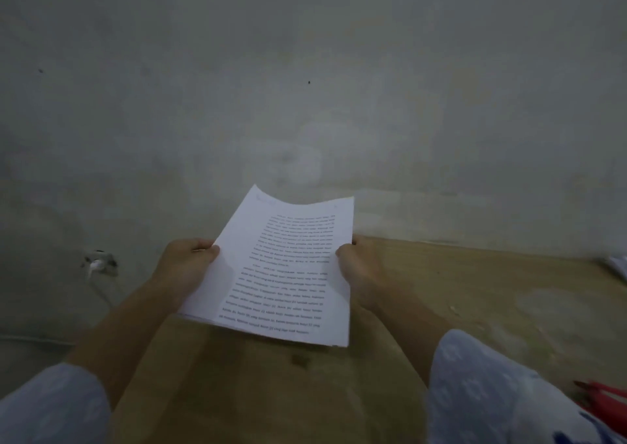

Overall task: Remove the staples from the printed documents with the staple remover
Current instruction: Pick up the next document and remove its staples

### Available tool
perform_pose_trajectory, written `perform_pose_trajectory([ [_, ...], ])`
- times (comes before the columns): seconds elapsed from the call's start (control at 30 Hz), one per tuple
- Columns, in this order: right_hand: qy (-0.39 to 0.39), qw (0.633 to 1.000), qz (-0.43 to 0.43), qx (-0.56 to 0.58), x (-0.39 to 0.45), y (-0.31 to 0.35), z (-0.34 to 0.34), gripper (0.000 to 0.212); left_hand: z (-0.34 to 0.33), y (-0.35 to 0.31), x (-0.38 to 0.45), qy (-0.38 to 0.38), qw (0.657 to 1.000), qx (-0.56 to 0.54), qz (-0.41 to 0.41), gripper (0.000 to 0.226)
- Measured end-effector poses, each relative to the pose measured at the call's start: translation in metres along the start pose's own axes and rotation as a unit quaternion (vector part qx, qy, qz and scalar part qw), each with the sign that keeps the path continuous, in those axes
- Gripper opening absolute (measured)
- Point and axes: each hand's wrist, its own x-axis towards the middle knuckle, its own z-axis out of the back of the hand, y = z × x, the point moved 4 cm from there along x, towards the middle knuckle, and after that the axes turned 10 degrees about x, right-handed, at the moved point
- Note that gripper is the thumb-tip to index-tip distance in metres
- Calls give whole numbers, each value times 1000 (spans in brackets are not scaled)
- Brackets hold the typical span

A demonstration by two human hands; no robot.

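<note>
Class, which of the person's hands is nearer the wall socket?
Left. The left hand grips the printed document just right of the wall socket; the right hand holds its far edge.

document point(285, 267) above table point(475, 308) | left hand point(183, 267) left edge | right hand point(359, 270) right edge

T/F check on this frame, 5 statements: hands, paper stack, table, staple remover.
1. Both hands hold the paper stack. True: the left hand grips its left edge and the right hand its right edge.
2. The stack lies flat on the wooden table. False: it is held up above the table.
3. The top sheet carries printed text. True.
4. The right hand holds a staple remover. False: it holds only the paper; no staple remover can be made out.
5. The top sheet is blank. False: lines of text cover it.
</note>
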Motion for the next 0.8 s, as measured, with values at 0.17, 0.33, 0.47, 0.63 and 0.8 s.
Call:
perform_pose_trajectory([
  [0.17,65,994,46,-77,28,-12,-28,24,-4,30,40,-32,996,79,-9,24],
  [0.33,79,977,81,-182,50,-26,-42,29,-16,45,61,-34,983,171,-49,24],
  [0.47,64,950,92,-290,58,-31,-44,12,-23,51,70,-51,974,211,-70,22],
  [0.63,53,927,88,-361,61,-31,-44,20,-32,54,78,-47,950,296,-85,31],
  [0.8,54,914,100,-391,60,-30,-46,33,-37,57,83,-42,927,366,-72,35],
])
